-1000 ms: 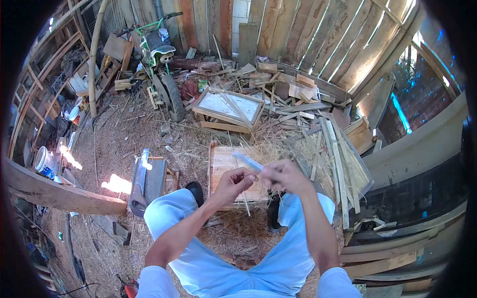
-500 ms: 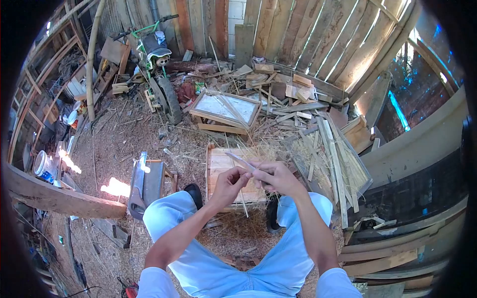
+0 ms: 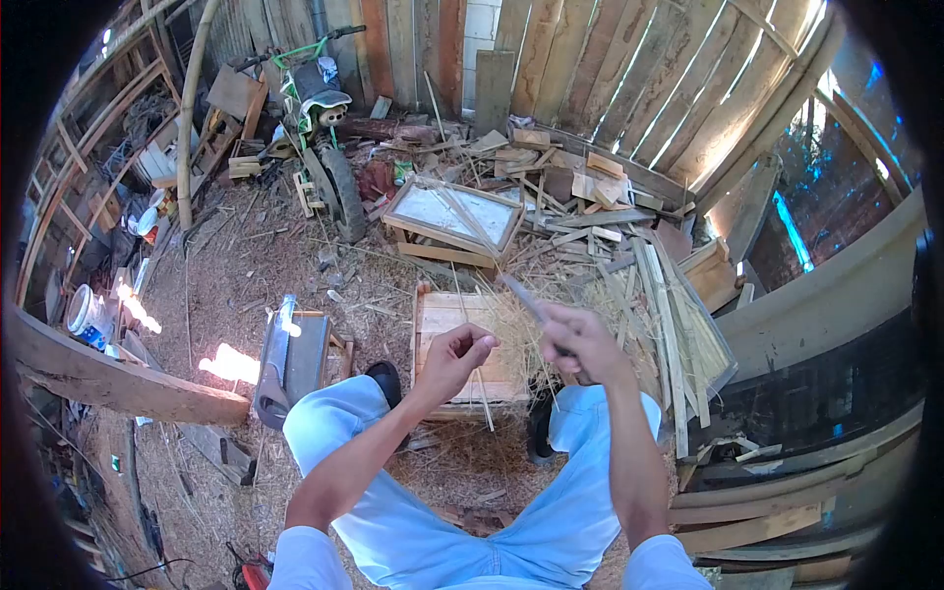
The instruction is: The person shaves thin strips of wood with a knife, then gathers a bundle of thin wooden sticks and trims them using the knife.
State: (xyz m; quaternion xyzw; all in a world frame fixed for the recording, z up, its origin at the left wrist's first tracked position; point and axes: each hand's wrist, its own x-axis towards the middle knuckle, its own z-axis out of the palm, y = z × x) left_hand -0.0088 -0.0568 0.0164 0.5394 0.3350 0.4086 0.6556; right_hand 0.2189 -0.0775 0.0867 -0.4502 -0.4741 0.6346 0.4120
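My left hand [image 3: 454,362] is closed, thumb against the fingers, around a thin strip of wood or bamboo [image 3: 486,405] that sticks out above and below it. In my right hand [image 3: 588,346] is a knife [image 3: 522,296], its blade pointing up and to the left, apart from the strip. The right fingers are wrapped round the handle and slightly blurred. Below both hands, between my feet, lies a low slatted wooden board [image 3: 442,320]. Pale thin shavings [image 3: 521,349] are heaped on its right side.
A handsaw [image 3: 272,379] rests against a small dark-topped stool [image 3: 313,349] at my left. Ahead is a wooden frame with a white panel [image 3: 442,208], with scrap wood [image 3: 590,187] behind it. Long strips [image 3: 669,324] lie at the right. A small motorbike [image 3: 329,167] stands farther back.
My right hand and the knife have moved right, away from the left hand and the strip. My left hand stays nearly in place, still holding the strip. The view has shifted slightly.
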